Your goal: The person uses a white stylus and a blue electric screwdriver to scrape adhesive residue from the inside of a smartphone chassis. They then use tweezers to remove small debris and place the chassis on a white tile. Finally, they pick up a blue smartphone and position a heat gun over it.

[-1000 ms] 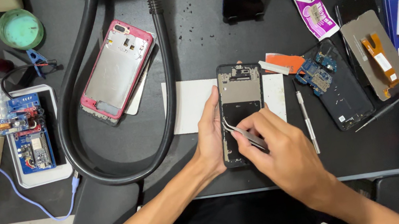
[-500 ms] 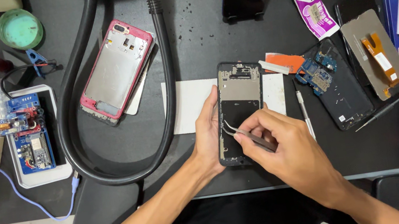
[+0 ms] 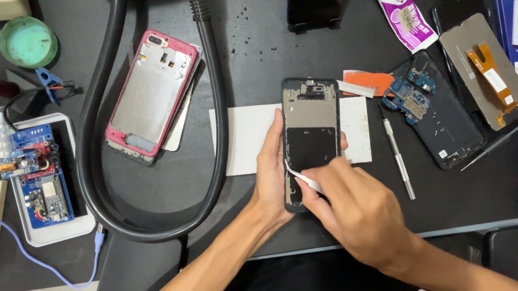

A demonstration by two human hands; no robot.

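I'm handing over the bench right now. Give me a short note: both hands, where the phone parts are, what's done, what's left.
Left hand: steadies the left edge of the opened black phone frame, which lies on white paper.
Right hand: pinches a thin white strip at the frame's lower left edge.
Nearby: metal tool right of the frame, blue circuit board on a second black frame, pink phone frame to the left.
Done: phone is open, its board is out.
Left: the strip is only partly lifted; whether it is going on or coming off cannot be told.
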